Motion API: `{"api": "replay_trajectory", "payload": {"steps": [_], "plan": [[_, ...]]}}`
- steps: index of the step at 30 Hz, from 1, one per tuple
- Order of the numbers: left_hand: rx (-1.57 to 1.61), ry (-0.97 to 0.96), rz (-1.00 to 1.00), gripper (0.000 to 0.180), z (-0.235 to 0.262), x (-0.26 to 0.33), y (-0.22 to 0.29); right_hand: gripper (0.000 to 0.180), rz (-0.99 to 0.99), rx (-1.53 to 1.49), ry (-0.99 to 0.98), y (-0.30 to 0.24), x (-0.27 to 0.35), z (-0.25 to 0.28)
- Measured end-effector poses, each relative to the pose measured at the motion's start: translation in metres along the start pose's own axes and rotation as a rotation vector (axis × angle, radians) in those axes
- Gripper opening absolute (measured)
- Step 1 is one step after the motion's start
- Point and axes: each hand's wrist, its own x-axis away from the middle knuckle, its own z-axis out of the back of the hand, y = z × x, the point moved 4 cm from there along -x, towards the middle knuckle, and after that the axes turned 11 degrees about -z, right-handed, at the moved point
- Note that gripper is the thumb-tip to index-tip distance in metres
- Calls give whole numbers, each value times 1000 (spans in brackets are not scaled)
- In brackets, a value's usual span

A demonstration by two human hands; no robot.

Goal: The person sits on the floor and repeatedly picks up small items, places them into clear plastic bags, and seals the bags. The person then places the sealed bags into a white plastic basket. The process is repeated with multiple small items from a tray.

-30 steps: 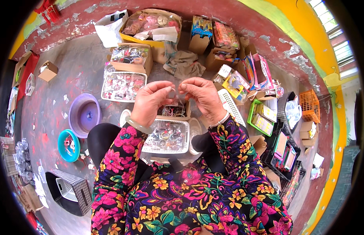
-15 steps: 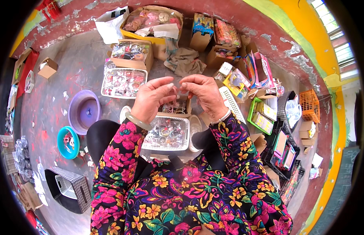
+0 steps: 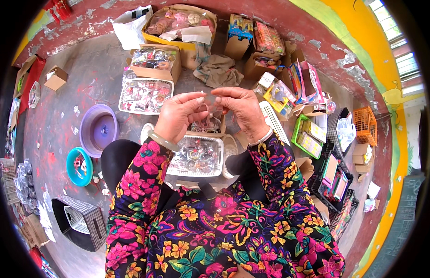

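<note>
My left hand (image 3: 178,116) and my right hand (image 3: 245,111) are raised close together over the baskets, thumbs and fingertips pinched. A thin pinkish loop (image 3: 204,121) hangs below the left fingers; its kind is unclear. What the right fingertips pinch is too small to make out. Below the hands is a cardboard box (image 3: 219,135) with small items. Nearer to me stands a white plastic basket (image 3: 196,175) of small bagged items. Beyond my left hand sits another white basket (image 3: 146,112) filled with small packed pieces.
At left are a purple basin (image 3: 87,124), a teal basin (image 3: 69,169) and a checkered bin (image 3: 95,222). Cardboard boxes (image 3: 155,74) stand ahead. To the right are a green basket (image 3: 309,147), a black crate (image 3: 332,194) and an orange crate (image 3: 366,124).
Both hands stay nearly in place, with a slight shift of the fingers. The pinkish loop shows more plainly below the left fingers.
</note>
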Motion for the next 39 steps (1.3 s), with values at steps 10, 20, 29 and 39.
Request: {"api": "replay_trajectory", "payload": {"steps": [10, 20, 29, 39], "plan": [[145, -51, 74, 24, 3, 0, 4, 18, 0, -27, -62, -1, 2, -2], [241, -61, 71, 28, -1, 0, 10, 15, 45, 17, -77, 1, -1, 1], [77, -30, 30, 22, 0, -2, 5, 18, 87, 61, -50, -4, 2, -5], [28, -2, -38, 15, 7, -3, 2, 16, 173, 22, 3, -7, 0, 2]]}}
